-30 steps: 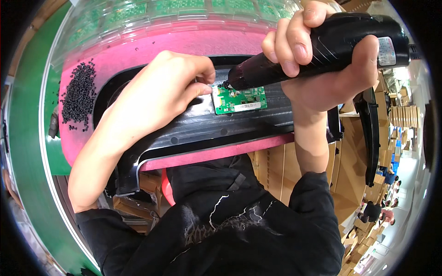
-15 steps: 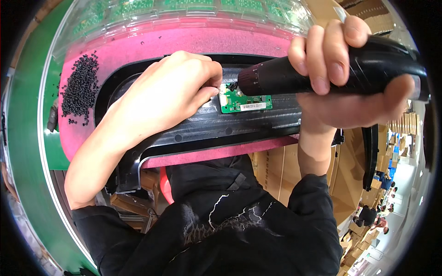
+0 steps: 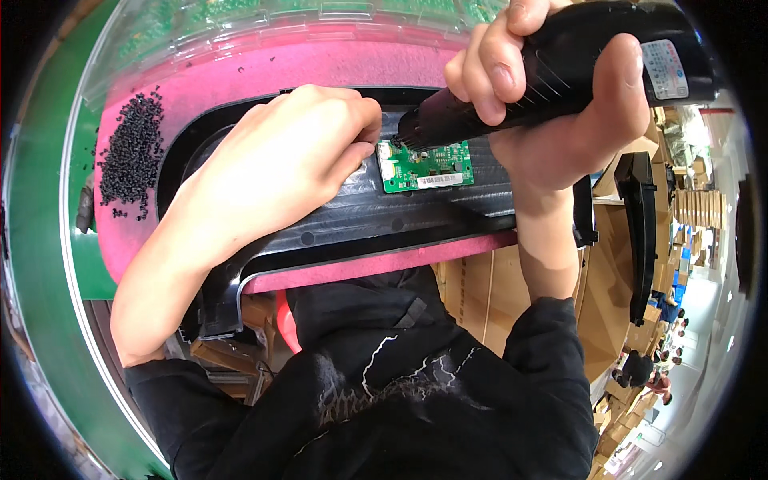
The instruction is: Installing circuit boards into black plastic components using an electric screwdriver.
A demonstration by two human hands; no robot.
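My right hand [image 3: 548, 152] is wrapped around a thick black electric screwdriver [image 3: 576, 52], its thumb along the body. The nose of the tool points left and down over the upper left of a green circuit board [image 3: 436, 166]; the tip is hard to make out. This board lies inside a long black plastic housing [image 3: 344, 220]. Over the housing's left part rests my left hand [image 3: 292, 152], thumb and forefinger pinched together by the board's left edge. Whatever those fingertips hold, if anything, is hidden.
A pile of small black screws [image 3: 132, 156] lies on the pink mat [image 3: 336, 64] at left. Behind the housing stand clear plastic trays [image 3: 264, 32] with green boards. A curved black plastic piece [image 3: 638, 240] and cardboard boxes [image 3: 480, 292] are at right. People show far right.
My right hand has lifted and shifted up and left, tilting the screwdriver more steeply with its nose slightly further left. My left hand stays pinched beside the board.
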